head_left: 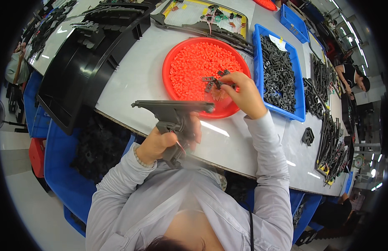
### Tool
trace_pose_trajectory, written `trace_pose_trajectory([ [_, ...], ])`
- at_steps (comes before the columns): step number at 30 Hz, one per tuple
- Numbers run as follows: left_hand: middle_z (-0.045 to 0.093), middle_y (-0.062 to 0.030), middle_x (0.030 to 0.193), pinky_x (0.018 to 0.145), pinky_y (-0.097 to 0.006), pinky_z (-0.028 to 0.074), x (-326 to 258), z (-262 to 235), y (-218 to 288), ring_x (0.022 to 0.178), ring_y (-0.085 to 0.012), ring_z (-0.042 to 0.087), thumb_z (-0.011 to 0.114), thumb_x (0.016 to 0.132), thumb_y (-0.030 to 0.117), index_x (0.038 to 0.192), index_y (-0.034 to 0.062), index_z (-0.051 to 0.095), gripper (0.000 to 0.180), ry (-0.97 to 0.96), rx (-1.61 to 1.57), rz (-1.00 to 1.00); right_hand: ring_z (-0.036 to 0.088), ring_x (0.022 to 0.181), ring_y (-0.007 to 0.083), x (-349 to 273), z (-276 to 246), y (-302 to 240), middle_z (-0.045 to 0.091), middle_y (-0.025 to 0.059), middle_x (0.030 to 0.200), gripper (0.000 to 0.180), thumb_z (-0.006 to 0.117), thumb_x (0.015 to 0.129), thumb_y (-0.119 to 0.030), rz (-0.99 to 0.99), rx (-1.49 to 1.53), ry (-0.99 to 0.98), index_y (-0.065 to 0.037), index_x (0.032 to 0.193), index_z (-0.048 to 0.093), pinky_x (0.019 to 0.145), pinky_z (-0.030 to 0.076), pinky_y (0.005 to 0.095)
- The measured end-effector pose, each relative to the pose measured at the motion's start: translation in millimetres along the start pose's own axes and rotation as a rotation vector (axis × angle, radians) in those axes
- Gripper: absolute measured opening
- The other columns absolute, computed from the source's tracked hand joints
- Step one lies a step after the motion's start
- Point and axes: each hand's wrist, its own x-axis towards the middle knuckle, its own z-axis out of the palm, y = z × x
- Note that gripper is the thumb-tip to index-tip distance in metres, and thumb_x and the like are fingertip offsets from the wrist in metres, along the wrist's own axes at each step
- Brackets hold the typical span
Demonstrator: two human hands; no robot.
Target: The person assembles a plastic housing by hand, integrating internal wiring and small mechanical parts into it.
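Observation:
My left hand [157,144] grips a dark grey plastic part [173,115] with a long flat top edge and a narrower body, held above the table's near edge. Thin wires show beside the thumb, and the part is blurred by motion. Over the right side of a round red tray [165,69], my right hand [246,95] has its thumb and fingers pinched on a small black plastic clip [217,83]. A few similar clips lie around its fingertips, on top of many small orange-red plastic pieces [189,67] in the tray.
A blue bin [257,62] full of black plastic parts stands right of the tray. On the left is a large black plastic tub [56,96]. A yellow-edged frame with wires [247,25] lies behind. Black strips [334,142] line the right side. Blue crates [56,154] sit below the table.

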Motion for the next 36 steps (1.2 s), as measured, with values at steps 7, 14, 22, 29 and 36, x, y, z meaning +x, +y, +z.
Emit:
trace_pose_trajectory([
  [7,0.049,-0.0137,0.095,0.060,-0.034,0.052,-6.5,-11.4,-16.1,0.083,-0.0269,0.056,0.059,0.079,0.062,0.128,0.0093,0.040,0.074,0.026,-0.156,0.053,0.054,0.082,0.0267,31.3,30.8,31.4,0.062,0.0053,0.083,0.016,0.061,0.068,-0.005,-0.414,-0.401,0.043,-0.007,0.083,0.066,0.074,0.045,0.0376],
  [14,0.049,-0.0180,0.096,0.057,-0.037,0.056,-13.7,-25.3,-32.3,0.085,-0.0328,0.057,0.046,0.084,0.065,0.128,0.0042,0.039,0.075,0.096,-0.357,0.058,0.056,0.083,0.0282,0.0,21.2,21.0,0.062,0.0089,0.086,0.018,0.064,0.066,0.001,-0.408,-0.285,0.003,-0.002,0.083,0.065,0.074,0.047,0.0363],
  [22,0.050,-0.0242,0.100,0.055,-0.041,0.060,-10.4,-36.8,-44.6,0.087,-0.0406,0.060,0.046,0.085,0.062,0.128,0.0048,0.040,0.071,0.029,-0.545,0.004,0.057,0.086,0.0268,-5.9,16.6,7.7,0.062,0.0093,0.088,0.016,0.068,0.071,-0.003,-0.295,-0.262,-0.113,-0.002,0.086,0.068,0.075,0.048,0.0352],
  [29,0.058,-0.0155,0.099,0.056,-0.034,0.055,-4.7,-33.9,-39.8,0.082,-0.0283,0.063,0.049,0.085,0.061,0.121,0.0106,0.044,0.063,0.106,-0.239,-0.019,0.055,0.079,0.0282,29.7,36.4,18.6,0.061,0.0079,0.078,0.010,0.060,0.070,-0.006,-0.368,-0.338,0.000,-0.005,0.079,0.065,0.071,0.046,0.0380],
  [36,0.058,-0.0159,0.099,0.057,-0.034,0.055,-3.3,-33.3,-38.2,0.083,-0.0283,0.063,0.048,0.087,0.058,0.122,0.0115,0.044,0.058,0.090,-0.256,-0.021,0.054,0.082,0.0299,39.3,43.9,26.7,0.061,0.0108,0.080,0.011,0.060,0.071,-0.003,-0.291,-0.440,-0.087,-0.003,0.081,0.062,0.075,0.046,0.0388],
])
